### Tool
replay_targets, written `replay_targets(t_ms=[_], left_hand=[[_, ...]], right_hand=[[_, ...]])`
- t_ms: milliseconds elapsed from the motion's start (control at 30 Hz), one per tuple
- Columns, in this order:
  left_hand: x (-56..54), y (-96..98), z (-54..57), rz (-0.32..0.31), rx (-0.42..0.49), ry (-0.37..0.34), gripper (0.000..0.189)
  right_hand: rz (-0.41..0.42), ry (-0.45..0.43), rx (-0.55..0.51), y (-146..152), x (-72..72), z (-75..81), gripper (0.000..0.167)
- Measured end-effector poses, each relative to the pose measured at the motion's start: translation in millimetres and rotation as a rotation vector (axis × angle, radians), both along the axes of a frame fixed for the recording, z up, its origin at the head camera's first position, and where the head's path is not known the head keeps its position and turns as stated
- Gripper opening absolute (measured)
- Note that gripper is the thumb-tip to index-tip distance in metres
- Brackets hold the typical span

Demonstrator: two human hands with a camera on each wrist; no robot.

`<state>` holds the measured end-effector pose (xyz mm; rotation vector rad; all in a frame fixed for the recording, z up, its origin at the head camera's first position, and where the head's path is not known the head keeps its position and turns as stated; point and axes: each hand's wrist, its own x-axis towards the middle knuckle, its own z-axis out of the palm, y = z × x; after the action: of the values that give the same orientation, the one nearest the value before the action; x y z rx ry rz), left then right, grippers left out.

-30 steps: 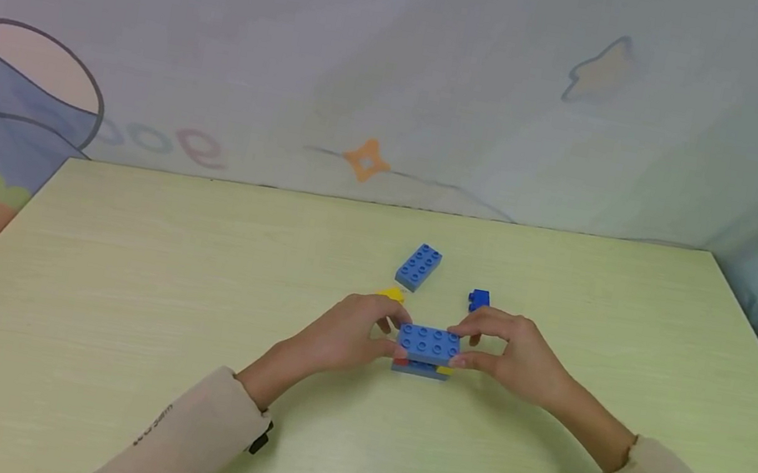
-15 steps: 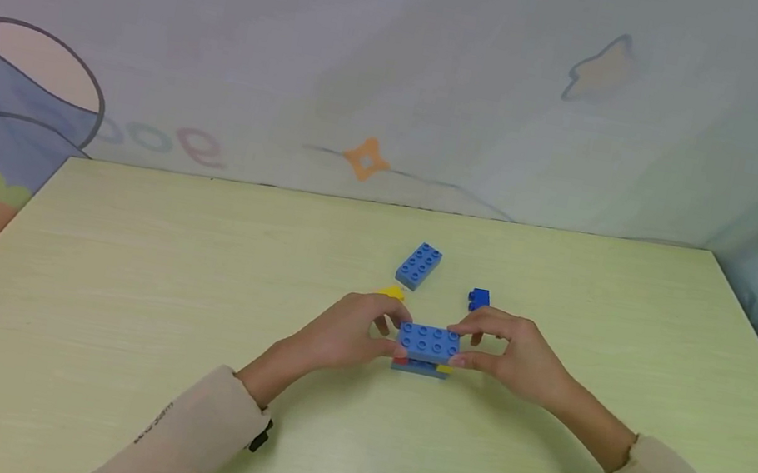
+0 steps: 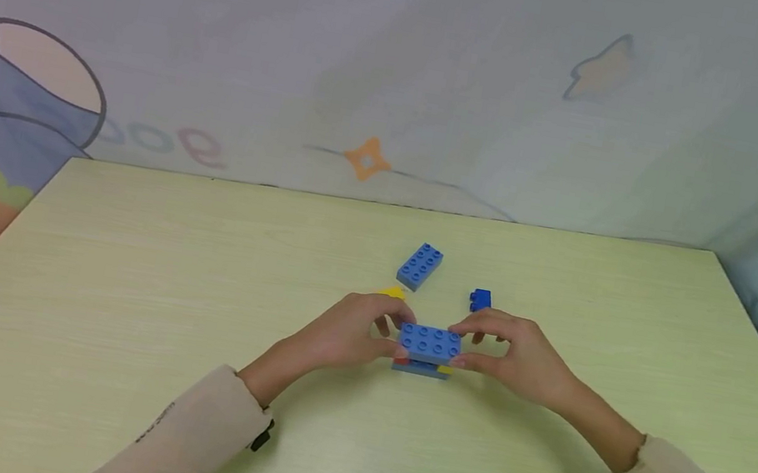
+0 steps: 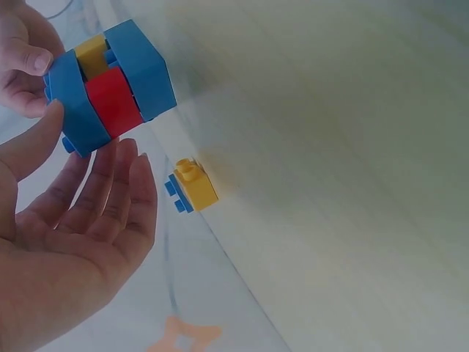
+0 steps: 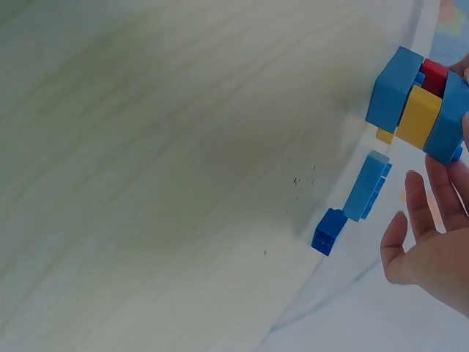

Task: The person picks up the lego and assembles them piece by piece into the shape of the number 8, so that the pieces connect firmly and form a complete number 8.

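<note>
A toy-brick stack stands on the table in front of me. Its top is a blue eight-stud brick (image 3: 430, 345), and a second blue brick (image 3: 420, 369) forms the base. Between them sit a red brick (image 4: 113, 101) at the left end and a yellow brick (image 5: 419, 117) at the right end, with a gap in the middle. My left hand (image 3: 350, 331) pinches the top brick's left end, thumb at the front and fingers behind. At the opposite end, my right hand (image 3: 528, 360) pinches the same brick the same way.
Behind the stack lies a loose blue eight-stud brick (image 3: 419, 266). A small yellow brick (image 3: 394, 292) is partly hidden behind the left hand. A small dark blue brick (image 3: 480, 300) lies just beyond the right fingers. A printed cloth (image 3: 266, 56) hangs along the table's back edge.
</note>
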<state>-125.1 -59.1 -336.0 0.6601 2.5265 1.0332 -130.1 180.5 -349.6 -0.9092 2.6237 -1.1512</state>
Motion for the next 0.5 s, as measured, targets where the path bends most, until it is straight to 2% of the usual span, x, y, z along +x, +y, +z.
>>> replay_targets(t_ms=[267,500], left_hand=[[-0.4,0.9,1.1,0.008,-0.011,-0.007,0.031],[-0.9,1.1,0.4,0.003,-0.016,-0.001,0.031]], right_hand=[[0.007,-0.019,0.015,8,-6.5,4.2,0.024],[-0.077,-0.009,0.028,22,-19.9,3.7,0.022]])
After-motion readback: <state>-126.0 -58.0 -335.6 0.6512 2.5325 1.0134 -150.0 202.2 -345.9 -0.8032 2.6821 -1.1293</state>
